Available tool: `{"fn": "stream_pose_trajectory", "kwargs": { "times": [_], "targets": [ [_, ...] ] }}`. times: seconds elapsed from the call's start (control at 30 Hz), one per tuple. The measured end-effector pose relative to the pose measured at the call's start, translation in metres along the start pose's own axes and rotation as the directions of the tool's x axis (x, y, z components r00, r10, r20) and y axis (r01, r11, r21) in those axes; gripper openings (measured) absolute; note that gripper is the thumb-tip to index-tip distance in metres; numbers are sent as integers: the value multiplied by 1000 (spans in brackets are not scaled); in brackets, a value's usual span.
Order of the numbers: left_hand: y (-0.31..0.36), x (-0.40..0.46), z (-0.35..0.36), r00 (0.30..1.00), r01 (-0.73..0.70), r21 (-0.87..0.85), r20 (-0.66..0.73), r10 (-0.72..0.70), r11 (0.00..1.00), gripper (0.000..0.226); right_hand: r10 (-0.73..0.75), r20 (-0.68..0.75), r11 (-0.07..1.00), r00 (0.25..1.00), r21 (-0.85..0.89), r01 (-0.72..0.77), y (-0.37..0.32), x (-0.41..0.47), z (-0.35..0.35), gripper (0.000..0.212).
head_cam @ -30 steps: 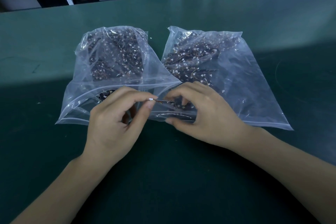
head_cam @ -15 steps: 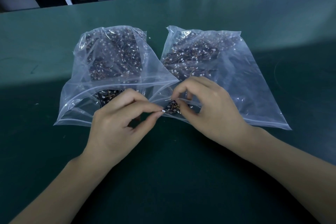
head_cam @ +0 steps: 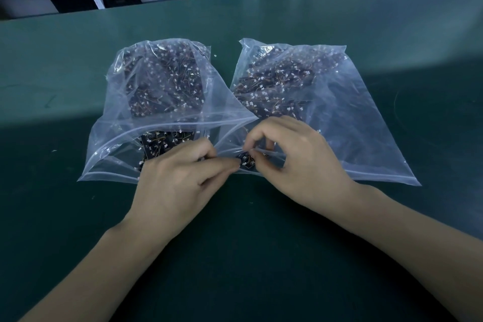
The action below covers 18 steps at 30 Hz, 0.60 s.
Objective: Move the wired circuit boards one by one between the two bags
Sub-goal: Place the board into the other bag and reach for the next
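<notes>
While that small black circuit board (head_cam: 247,162) sits at the mouth of the right bag (head_cam: 347,123), your left hand (head_cam: 180,180) and right hand (head_cam: 295,162) both pinch it. Careful: its thin orange wires could snag the zip lip or drag neighbours along. The left bag (head_cam: 159,97) lies just beside, on the green table (head_cam: 366,34).

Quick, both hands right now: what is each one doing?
Left hand: fingers curled, pinching the board at the mouth of the right bag.
Right hand: fingers curled, pinching the same board.
</notes>
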<state>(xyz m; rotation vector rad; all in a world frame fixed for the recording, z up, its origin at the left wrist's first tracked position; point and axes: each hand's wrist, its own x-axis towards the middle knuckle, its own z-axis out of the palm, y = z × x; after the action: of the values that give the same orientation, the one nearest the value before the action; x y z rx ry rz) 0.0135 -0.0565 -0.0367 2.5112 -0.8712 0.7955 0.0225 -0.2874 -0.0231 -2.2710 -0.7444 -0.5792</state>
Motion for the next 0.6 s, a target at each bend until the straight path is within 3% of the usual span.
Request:
{"fn": "stream_pose_trajectory", "kwargs": {
  "times": [0.07, 0.13, 0.23, 0.37, 0.47, 0.6],
  "targets": [
    [0, 0, -2, 995, 100, -147, 9, -100, 984, 9, 8, 2, 1000, 1000, -3, -8, 0, 0, 0, 19],
    [-3, 1, -6, 983, 179, -160, -13, -184, 971, 19, 11, 2, 1000, 1000, -6, -11, 0, 0, 0, 20],
    [-12, 2, -12, 956, 290, -21, -42, -290, 957, 29, 15, 12, 1000, 1000, -13, -15, 0, -1, 0, 22],
    [-24, -1, -15, 943, 331, 157, -16, -332, 931, 38, 23, 23, 1000, 999, -19, -23, -1, -1, 0, 21],
    [-32, -2, -20, 926, 373, 167, -2, -378, 913, 17, 31, 26, 999, 999, -14, -31, -1, 0, 0, 21],
    [-38, -4, -22, 886, 429, 249, 69, -458, 868, 38, 30, 30, 999, 999, -14, -30, -1, -1, 1, 22]
  ]
}}
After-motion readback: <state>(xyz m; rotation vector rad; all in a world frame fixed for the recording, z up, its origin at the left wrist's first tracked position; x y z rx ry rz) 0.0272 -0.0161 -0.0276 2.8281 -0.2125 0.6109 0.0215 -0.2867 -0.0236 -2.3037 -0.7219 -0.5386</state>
